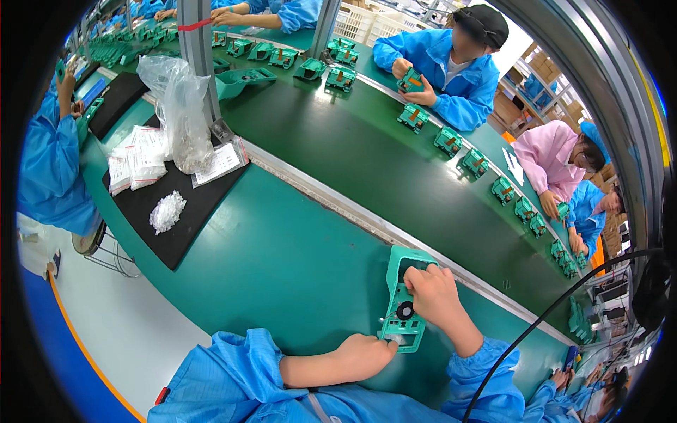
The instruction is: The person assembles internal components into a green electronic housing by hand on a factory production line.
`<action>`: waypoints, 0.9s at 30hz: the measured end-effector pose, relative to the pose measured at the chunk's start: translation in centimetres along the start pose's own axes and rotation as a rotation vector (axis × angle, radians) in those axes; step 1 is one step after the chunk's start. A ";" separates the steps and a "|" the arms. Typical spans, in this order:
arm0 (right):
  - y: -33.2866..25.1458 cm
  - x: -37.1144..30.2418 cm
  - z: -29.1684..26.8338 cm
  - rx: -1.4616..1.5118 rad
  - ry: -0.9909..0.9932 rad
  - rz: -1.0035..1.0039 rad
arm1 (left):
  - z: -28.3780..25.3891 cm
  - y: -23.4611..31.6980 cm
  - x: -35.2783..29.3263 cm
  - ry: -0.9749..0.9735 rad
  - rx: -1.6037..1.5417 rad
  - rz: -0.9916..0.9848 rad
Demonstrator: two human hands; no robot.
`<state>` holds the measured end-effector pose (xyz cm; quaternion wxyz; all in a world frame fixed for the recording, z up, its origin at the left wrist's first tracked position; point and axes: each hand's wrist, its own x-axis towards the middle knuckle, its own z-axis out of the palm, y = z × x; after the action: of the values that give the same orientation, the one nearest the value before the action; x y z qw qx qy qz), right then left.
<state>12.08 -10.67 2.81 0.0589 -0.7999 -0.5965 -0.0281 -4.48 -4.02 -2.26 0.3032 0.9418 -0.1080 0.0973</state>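
Note:
A green plastic housing [392, 262] lies on the green worktable in front of me, its open inside facing up. A round black part [405, 311] sits within it. My right hand [434, 292] is closed over the housing's right side, the thumb and fingers bent at its upper half. My left hand [363, 357] is at the housing's lower left corner with its fingertips pinched together. Beside those fingertips, a clear patch [399, 339] shows in the lower opening. Whatever the left fingertips hold is too small to make out.
On a black mat [185, 243] lie a pile of small clear pieces [168, 212], white labelled packets [146, 156] and a clear plastic bag [185, 120]. Beyond a metal rail [331, 204], a conveyor [338, 144] carries green assemblies [448, 141]. Co-workers sit opposite. A black cable [539, 321] hangs at right.

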 end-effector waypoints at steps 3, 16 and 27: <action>-0.3 0.2 -0.2 -0.087 -0.028 -0.056 | -0.2 0.1 0.0 0.007 -0.008 -0.015; 0.5 0.8 -0.8 0.050 -0.213 0.015 | -0.2 0.2 0.2 -0.004 -0.028 -0.033; 0.6 1.2 -1.1 0.115 -0.309 0.037 | 0.0 0.3 0.2 0.010 -0.048 -0.032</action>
<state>13.01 -9.82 4.03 0.0124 -0.8010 -0.5842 0.1305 -4.38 -4.29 -2.05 0.3275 0.9354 -0.0939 0.0947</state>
